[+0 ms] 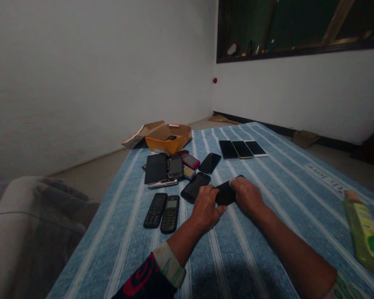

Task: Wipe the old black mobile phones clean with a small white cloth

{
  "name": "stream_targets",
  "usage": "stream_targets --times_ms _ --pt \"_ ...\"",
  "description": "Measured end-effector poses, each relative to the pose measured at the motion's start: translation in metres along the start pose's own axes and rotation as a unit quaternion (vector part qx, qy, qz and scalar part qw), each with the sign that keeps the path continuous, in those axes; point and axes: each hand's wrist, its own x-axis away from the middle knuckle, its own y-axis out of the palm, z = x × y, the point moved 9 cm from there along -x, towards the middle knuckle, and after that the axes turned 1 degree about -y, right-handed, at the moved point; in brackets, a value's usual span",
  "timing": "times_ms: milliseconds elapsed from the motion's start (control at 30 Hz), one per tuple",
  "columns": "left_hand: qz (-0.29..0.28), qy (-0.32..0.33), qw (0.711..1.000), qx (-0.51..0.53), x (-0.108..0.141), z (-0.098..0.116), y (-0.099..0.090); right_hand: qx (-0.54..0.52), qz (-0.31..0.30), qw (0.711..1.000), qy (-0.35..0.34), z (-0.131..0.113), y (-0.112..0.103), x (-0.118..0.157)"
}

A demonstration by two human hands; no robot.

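Both of my hands hold one dark smartphone (226, 193) just above or on the striped cloth. My left hand (205, 207) grips its left end, thumb along the near edge. The right end is in my right hand (247, 194), fingers curled over it. Left of the held phone lies a black smartphone (195, 187), close to my left fingers. Farther back is another black smartphone (210, 163). Two keypad phones, one black (156, 210) and one with a pale screen (170, 214), lie side by side left of my left hand.
Several phones form a pile (162, 169) before an open orange cardboard box (168, 143). Three smartphones (243, 149) lie in a row at the far right. A yellow-green bottle (366, 232) lies at the right edge. The blue striped cloth (112, 249) covers the table.
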Motion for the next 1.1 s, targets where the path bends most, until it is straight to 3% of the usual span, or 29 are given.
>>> stream_targets --times_ms 133,267,500,733,1100 --pt "0.000 0.003 1.000 0.001 0.001 -0.001 0.002 -0.011 0.023 1.000 -0.012 0.002 0.000 0.004" --pt "0.004 0.011 1.000 0.005 0.001 0.001 0.000 -0.072 0.076 0.991 -0.089 -0.023 0.000 0.017" --pt "0.005 0.011 1.000 0.010 0.001 0.005 -0.003 -0.161 0.101 0.959 -0.211 -0.063 -0.003 0.035" --pt "-0.009 0.055 0.998 0.024 0.001 0.006 -0.002 -0.190 0.068 0.952 -0.232 -0.067 -0.006 0.034" --pt "-0.025 0.041 0.999 0.009 0.002 0.006 0.000 -0.195 0.050 0.946 -0.253 -0.069 -0.009 0.036"
